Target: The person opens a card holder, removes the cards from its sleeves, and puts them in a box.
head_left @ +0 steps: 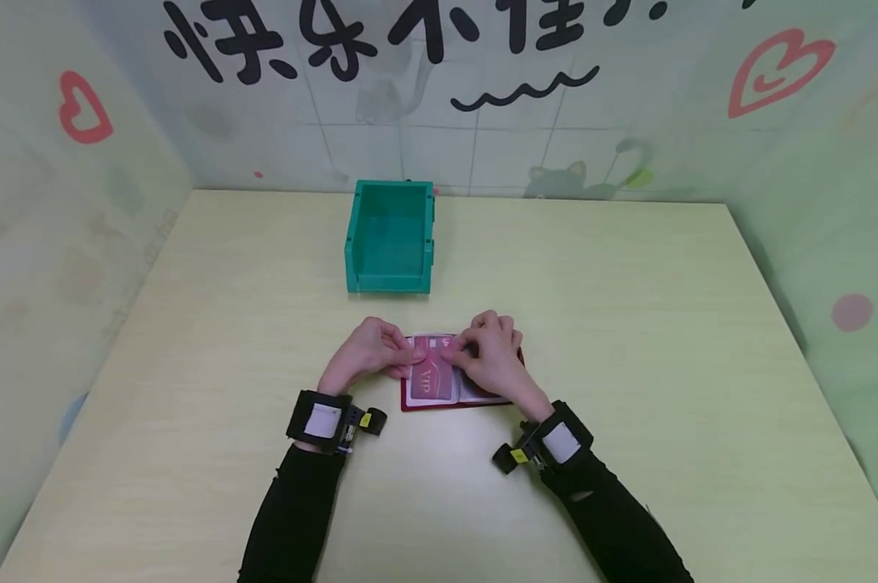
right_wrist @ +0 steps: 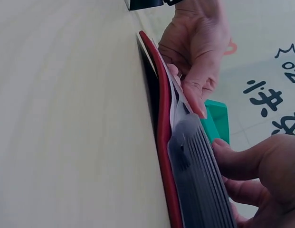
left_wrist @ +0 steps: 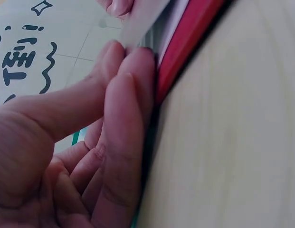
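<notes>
Flat pink VIP card [head_left: 430,382] pinched by left hand [head_left: 369,350] and right hand [head_left: 496,356], both grips nearly closed, over clear plastic sleeves [right_wrist: 198,166] in red card holder [right_wrist: 164,109]; wood-grain table [head_left: 220,348], heart-printed walls [head_left: 264,134] noted.

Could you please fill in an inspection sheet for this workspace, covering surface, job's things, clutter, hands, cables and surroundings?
Surface: pale wood-grain table.
Job's things: red-covered holder, open on the table, with clear pages; pink VIP card on its left side, whether fully sleeved cannot be told.
Clutter: no loose bits seen; a green bin stands upright beyond the holder.
Hands: left hand pinches the holder's left page; right hand has its fingertips at the card's upper right, exact grip unclear.
Cables: nothing seen.
Surroundings: pale backdrop with black writing and red hearts.
</notes>
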Motion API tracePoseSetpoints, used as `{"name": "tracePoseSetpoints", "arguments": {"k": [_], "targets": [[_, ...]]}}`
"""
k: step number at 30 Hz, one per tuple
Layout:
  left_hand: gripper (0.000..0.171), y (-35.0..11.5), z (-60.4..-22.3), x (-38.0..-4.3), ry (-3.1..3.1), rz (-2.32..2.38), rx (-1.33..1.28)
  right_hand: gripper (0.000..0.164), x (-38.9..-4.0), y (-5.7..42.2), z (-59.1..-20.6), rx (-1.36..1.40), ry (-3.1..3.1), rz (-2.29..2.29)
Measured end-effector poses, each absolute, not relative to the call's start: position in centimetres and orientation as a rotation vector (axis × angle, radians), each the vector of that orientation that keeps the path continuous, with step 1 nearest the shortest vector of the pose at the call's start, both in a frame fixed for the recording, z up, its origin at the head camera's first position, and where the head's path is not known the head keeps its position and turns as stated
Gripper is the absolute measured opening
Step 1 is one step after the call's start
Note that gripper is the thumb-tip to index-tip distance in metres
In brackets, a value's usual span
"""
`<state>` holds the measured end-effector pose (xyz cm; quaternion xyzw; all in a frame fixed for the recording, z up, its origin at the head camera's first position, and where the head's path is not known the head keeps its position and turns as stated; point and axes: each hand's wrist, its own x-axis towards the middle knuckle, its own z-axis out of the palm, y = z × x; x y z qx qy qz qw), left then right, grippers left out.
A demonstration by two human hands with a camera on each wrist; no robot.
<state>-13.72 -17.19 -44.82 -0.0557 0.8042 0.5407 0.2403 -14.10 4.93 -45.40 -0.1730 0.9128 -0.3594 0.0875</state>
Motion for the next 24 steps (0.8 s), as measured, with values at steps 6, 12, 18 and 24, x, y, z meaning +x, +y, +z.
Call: {"name": "tracePoseSetpoints", "arguments": {"k": [6,12,18,24], "targets": [[0.023,-17.36,-44.75,-13.58,2.175,1.485,-0.151,0.02,-14.26,4.94,-45.7,-0.463,2.663,-1.189],[0.023,-17.46,-44.5,-13.46,2.173,1.479,-0.135,0.017,-14.54,5.29,-45.64,-0.475,2.607,-1.201],[0.013,-17.3,-44.28,-13.17,2.203,1.444,-0.089,0.014,-14.69,5.57,-45.32,-0.476,2.547,-1.19],[0.01,-17.1,-44.17,-13.05,2.222,1.433,-0.066,0.016,-14.63,5.52,-45.11,-0.407,2.526,-1.204]]}}
